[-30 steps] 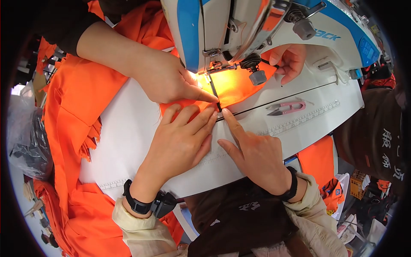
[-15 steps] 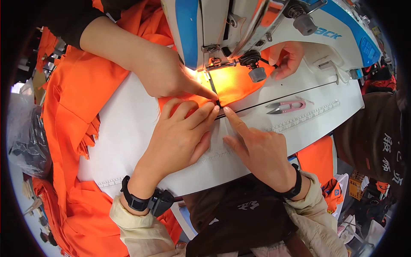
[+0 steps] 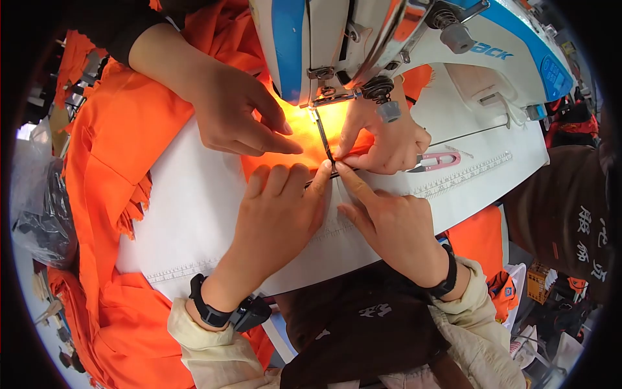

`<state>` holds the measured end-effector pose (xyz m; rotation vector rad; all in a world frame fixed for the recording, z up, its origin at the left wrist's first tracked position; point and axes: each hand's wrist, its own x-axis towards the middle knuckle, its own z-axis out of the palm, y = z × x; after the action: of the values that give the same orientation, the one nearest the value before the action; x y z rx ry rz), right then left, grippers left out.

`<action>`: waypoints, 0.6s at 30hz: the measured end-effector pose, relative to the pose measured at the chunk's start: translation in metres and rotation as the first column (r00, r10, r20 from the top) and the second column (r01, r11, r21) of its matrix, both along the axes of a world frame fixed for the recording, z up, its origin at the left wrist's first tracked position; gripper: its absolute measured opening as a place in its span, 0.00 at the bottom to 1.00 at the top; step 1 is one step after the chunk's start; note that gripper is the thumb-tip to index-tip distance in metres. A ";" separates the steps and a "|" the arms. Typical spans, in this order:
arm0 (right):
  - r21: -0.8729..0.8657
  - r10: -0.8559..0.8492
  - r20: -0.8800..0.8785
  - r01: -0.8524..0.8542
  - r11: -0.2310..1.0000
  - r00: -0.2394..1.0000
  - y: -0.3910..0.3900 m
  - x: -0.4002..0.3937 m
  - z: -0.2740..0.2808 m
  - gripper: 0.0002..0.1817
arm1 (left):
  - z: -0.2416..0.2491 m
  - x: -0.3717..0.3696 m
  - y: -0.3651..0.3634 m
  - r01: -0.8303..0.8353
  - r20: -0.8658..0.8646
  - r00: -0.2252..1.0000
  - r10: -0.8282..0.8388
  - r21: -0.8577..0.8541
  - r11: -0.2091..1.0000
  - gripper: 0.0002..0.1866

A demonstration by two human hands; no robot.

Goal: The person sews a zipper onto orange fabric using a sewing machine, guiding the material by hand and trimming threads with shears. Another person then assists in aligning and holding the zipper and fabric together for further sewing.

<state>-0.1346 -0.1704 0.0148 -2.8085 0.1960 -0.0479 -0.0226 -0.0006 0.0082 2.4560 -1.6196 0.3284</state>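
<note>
My left hand [image 3: 275,214] rests over the orange cloth [image 3: 291,146] with fingers bent. Its index fingertip presses at the near end of a narrow black strip [image 3: 323,133]. From the other side, the index fingertip of my right hand [image 3: 392,223] touches the same spot, its thumb held apart. Neither hand visibly pinches the strip. The strip runs up the cloth to beneath the sewing machine head [image 3: 317,52]. Another person's hand [image 3: 236,107] hovers above the cloth at left. That person's other hand [image 3: 389,136] has fingertips by the strip's end, at right.
Pink-handled thread snips [image 3: 444,161] lie on the white table [image 3: 188,201] beside a printed ruler scale [image 3: 463,174]. Orange fabric [image 3: 123,149] drapes down the left side. A dark sleeve with white characters [image 3: 557,214] appears at right.
The other person's right-side hand has come from behind the cloth to the strip's end. Their left-side hand has lifted off the strip and drawn back. My left fingers have shifted slightly.
</note>
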 end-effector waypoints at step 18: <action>0.000 0.015 -0.020 -0.015 1.000 1.000 0.001 -0.004 0.002 0.32 | -0.007 0.001 0.001 0.064 -0.016 0.998 -0.066 -0.102 0.993 0.20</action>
<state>-0.1388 -0.1692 0.0173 -2.8107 0.1793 -0.0169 -0.0214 0.0001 0.0011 2.3195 -1.6288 0.3667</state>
